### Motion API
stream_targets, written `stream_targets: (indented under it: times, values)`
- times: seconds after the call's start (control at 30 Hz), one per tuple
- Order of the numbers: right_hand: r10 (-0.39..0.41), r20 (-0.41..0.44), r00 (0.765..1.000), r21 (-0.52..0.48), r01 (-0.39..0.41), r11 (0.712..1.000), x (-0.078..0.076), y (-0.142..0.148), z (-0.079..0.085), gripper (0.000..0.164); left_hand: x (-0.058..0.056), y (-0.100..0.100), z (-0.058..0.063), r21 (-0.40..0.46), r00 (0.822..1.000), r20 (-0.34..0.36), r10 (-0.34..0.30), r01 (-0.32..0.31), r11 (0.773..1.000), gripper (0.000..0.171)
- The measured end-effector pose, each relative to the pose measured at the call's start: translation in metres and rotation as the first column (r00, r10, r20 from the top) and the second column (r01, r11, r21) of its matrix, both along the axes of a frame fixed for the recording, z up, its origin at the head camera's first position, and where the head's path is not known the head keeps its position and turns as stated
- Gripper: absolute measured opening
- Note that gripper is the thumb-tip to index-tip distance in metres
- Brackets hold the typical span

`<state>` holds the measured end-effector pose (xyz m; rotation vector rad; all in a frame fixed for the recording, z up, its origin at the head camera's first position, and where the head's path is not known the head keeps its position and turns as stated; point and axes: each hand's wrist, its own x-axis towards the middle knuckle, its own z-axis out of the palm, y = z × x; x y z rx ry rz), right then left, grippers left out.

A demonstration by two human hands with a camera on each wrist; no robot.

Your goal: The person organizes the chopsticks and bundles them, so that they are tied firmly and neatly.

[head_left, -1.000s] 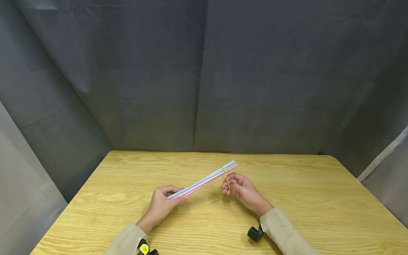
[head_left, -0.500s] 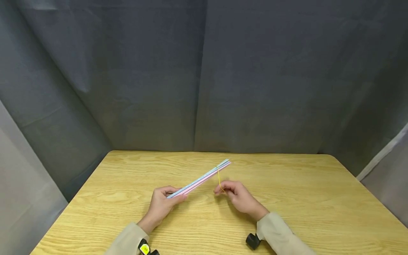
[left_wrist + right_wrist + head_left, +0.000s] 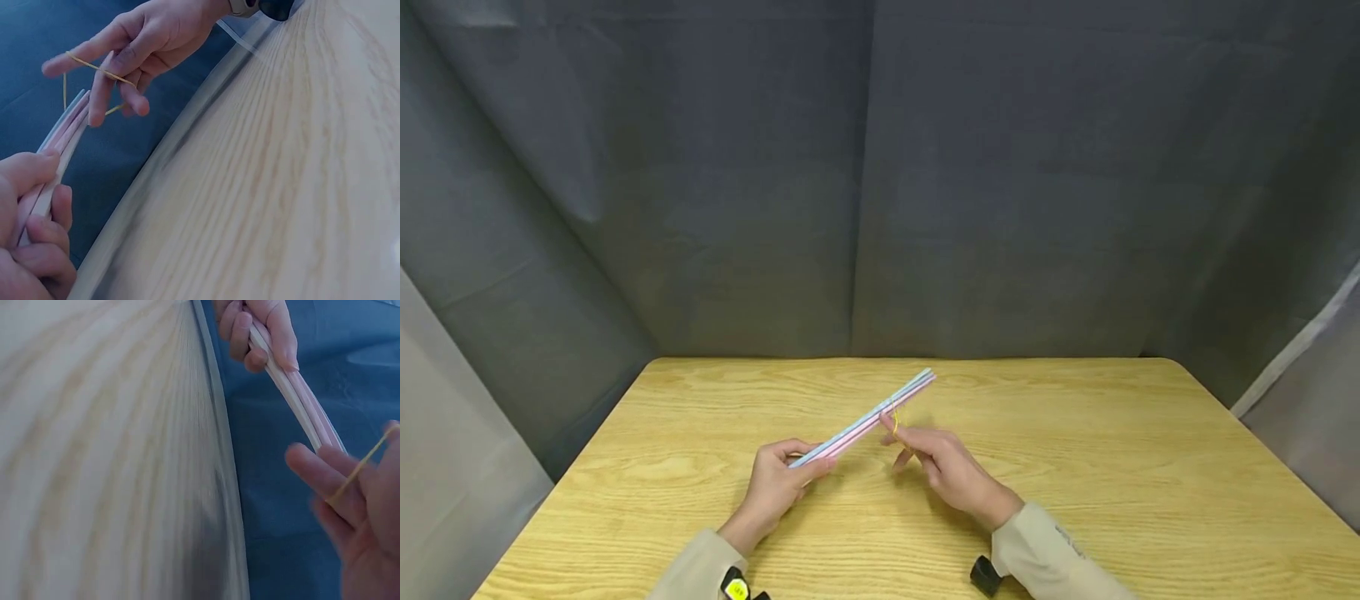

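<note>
My left hand grips one end of a bundle of long pale blue, pink and white straws, which slants up to the right above the table. A thin yellow rubber band meets the bundle on its far half and runs down to my right hand. In the left wrist view the rubber band is stretched across the spread fingers of the right hand, the index finger extended. The right wrist view shows the rubber band crossing those fingers near the straws' free end.
The wood-grain table lies under both hands. Dark grey curtain hangs behind it, with lighter panels at the sides. Black wrist cameras sit at the beige sleeves.
My right hand has moved left and its fingers have spread, one now at the straws. The rubber band has shifted along the bundle towards my left hand, which holds almost still.
</note>
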<state>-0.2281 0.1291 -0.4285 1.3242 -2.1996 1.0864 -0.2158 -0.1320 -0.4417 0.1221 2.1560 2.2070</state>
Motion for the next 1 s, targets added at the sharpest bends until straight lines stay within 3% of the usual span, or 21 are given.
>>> stream_targets:
  times: [0.13, 0.23, 0.3, 0.37, 0.5, 0.63, 0.7, 0.8, 0.87, 0.93, 1.0]
  values:
    - [0.008, -0.004, 1.000, -0.010, -0.008, 1.000, 0.000, -0.002, 0.001, 0.071, 0.001, 0.001, 0.001, 0.027, 1.000, -0.020, -0.022, 0.022, 0.999, 0.029]
    - [0.025, 0.033, 0.999, -0.066, -0.023, 0.998, 0.000, -0.003, 0.000, 0.077, 0.003, 0.003, 0.002, 0.047, 0.999, -0.040, -0.034, 0.036, 0.998, 0.030]
    - [0.072, 0.137, 0.988, -0.153, -0.051, 0.987, 0.002, -0.003, -0.001, 0.087, 0.004, 0.004, 0.003, 0.053, 0.998, -0.055, -0.029, 0.032, 0.998, 0.030]
    - [0.131, 0.265, 0.955, -0.269, -0.057, 0.961, 0.004, -0.004, -0.002, 0.098, 0.005, 0.006, 0.003, 0.053, 0.997, -0.072, -0.011, 0.015, 0.998, 0.030]
    - [0.271, 0.443, 0.855, -0.501, -0.015, 0.865, 0.009, -0.007, -0.003, 0.108, 0.008, 0.012, 0.005, 0.054, 0.992, -0.124, 0.039, -0.033, 0.998, 0.029]
    - [0.313, 0.539, 0.782, -0.604, 0.100, 0.791, 0.014, -0.011, 0.000, 0.099, 0.009, 0.013, 0.004, 0.069, 0.983, -0.176, 0.061, -0.049, 0.996, 0.028]
    - [0.359, 0.588, 0.725, -0.643, 0.150, 0.751, 0.015, -0.011, 0.003, 0.090, 0.009, 0.014, 0.003, 0.059, 0.979, -0.198, 0.053, -0.042, 0.997, 0.027]
    - [0.518, 0.583, 0.626, -0.741, 0.149, 0.655, 0.015, -0.007, 0.007, 0.070, 0.009, 0.013, 0.001, 0.036, 0.971, -0.238, 0.034, -0.026, 0.999, 0.026]
    - [0.659, 0.526, 0.538, -0.820, 0.115, 0.561, 0.014, -0.003, 0.009, 0.056, 0.008, 0.012, 0.000, 0.026, 0.964, -0.267, 0.015, -0.008, 1.000, 0.027]
    - [0.783, 0.439, 0.440, -0.885, 0.059, 0.462, 0.011, 0.003, 0.010, 0.063, 0.008, 0.010, 0.000, 0.018, 0.953, -0.303, -0.006, 0.012, 1.000, 0.027]
    - [0.853, 0.387, 0.351, -0.913, 0.017, 0.408, 0.008, 0.009, 0.011, 0.073, 0.007, 0.008, -0.001, 0.004, 0.936, -0.350, -0.038, 0.042, 0.999, 0.026]
